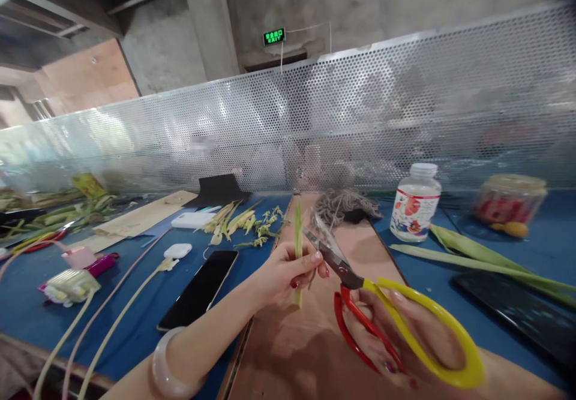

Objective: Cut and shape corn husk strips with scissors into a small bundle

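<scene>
My left hand (288, 271) pinches a thin pale green plant stem (297, 232) and holds it upright over a brown board (288, 346). My right hand (387, 334) grips a pair of scissors (355, 283) with one red and one yellow handle loop. The scissor blades are open and point up and left, their tips close beside the stem just above my left fingers. A pale bangle (168, 367) sits on my left wrist.
On the blue table (148, 322) lie a black phone (200, 289), a white earbud case (177, 250), cut stem pieces (238, 220), long green leaves (477, 259), a labelled plastic bottle (416, 202), a jar (508, 202) and a dark tablet (517, 313). A perforated metal screen (315, 124) closes off the back.
</scene>
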Demonstrator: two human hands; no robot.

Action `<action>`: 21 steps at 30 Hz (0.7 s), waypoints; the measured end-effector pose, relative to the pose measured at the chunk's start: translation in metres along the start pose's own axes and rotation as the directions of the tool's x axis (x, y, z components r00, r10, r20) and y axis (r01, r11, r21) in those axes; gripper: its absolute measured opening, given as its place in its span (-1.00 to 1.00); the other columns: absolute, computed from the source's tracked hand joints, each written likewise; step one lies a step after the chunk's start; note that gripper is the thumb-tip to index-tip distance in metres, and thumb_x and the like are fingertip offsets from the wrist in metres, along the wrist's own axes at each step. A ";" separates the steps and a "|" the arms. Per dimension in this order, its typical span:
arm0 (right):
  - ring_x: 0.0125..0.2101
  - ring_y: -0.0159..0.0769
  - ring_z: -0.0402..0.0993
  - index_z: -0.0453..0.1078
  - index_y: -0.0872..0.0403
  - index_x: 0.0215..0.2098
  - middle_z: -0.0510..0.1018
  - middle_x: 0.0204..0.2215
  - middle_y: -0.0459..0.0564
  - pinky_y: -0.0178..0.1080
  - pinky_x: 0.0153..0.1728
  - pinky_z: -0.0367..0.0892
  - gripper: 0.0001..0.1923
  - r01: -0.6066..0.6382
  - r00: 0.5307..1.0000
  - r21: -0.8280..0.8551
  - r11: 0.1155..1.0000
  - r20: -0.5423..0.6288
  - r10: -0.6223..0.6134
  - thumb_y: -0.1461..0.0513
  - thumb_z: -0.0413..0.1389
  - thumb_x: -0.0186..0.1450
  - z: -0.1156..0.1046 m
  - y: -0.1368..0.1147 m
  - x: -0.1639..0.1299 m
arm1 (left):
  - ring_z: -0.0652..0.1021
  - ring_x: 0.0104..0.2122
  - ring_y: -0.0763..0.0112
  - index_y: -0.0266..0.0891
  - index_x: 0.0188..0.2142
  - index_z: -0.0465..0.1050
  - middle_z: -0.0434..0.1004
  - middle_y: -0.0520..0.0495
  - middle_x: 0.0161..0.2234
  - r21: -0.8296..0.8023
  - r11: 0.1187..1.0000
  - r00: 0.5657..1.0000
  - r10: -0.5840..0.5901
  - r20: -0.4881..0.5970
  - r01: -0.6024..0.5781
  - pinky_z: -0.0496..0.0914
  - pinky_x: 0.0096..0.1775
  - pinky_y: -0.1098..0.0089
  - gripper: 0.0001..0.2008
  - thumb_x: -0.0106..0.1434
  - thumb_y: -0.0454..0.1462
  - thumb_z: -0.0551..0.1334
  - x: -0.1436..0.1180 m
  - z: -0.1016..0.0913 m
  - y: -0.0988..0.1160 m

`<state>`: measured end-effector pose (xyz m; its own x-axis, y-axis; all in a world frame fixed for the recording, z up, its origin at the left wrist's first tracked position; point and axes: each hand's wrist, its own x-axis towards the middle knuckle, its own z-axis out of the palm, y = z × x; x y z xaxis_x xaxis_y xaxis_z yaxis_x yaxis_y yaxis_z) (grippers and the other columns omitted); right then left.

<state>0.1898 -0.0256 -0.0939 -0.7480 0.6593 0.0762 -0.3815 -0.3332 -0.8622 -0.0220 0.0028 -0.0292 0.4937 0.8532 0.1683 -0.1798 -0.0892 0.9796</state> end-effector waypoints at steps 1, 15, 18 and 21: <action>-0.73 -0.48 0.10 0.30 0.08 -0.29 0.33 -0.65 -0.07 -0.44 -0.77 0.09 -0.59 0.006 1.000 0.018 1.000 0.006 -0.006 -0.03 -0.19 0.33 0.001 0.001 -0.001 | 0.16 -0.71 0.71 -0.33 -0.54 0.42 0.46 -0.02 -0.54 0.017 1.000 1.000 -0.008 0.009 0.008 -0.05 -0.64 0.51 -0.70 0.13 -0.12 0.29 -0.001 0.000 0.000; -0.69 -0.48 0.02 0.26 0.02 -0.15 0.24 -0.63 -0.16 -0.46 -0.74 0.05 -0.62 -0.047 0.998 0.109 0.993 0.044 0.042 -0.08 -0.09 0.30 0.002 0.003 -0.004 | 0.18 -0.69 0.66 -0.33 -0.52 0.48 0.39 -0.01 -0.61 0.186 0.982 0.999 -0.040 0.028 0.034 -0.05 -0.65 0.49 -0.60 0.04 0.02 0.31 -0.001 -0.002 0.000; -0.72 -0.52 -0.08 0.26 0.00 -0.19 0.17 -0.65 -0.21 -0.48 -0.76 0.02 -0.57 -0.076 0.996 0.116 0.990 0.048 0.071 -0.14 -0.02 0.22 0.003 0.001 -0.003 | 0.18 -0.69 0.64 -0.33 -0.53 0.46 0.38 0.00 -0.62 0.190 0.981 0.999 -0.033 0.029 0.027 -0.05 -0.64 0.47 -0.60 0.06 0.02 0.30 -0.001 -0.001 0.000; -0.73 -0.54 -0.12 0.26 0.00 -0.22 0.14 -0.67 -0.23 -0.48 -0.78 0.01 -0.52 -0.060 0.998 0.092 0.994 0.040 0.056 -0.19 0.02 0.16 0.001 0.001 -0.001 | 0.19 -0.68 0.63 -0.32 -0.55 0.45 0.36 0.01 -0.62 0.180 0.983 0.999 -0.030 0.025 0.025 -0.04 -0.63 0.47 -0.62 0.08 -0.01 0.29 0.000 0.000 -0.001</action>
<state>0.1897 -0.0275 -0.0937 -0.7897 0.6116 0.0476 -0.3844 -0.4329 -0.8154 -0.0220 0.0031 -0.0303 0.5197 0.8425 0.1415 -0.0112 -0.1589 0.9872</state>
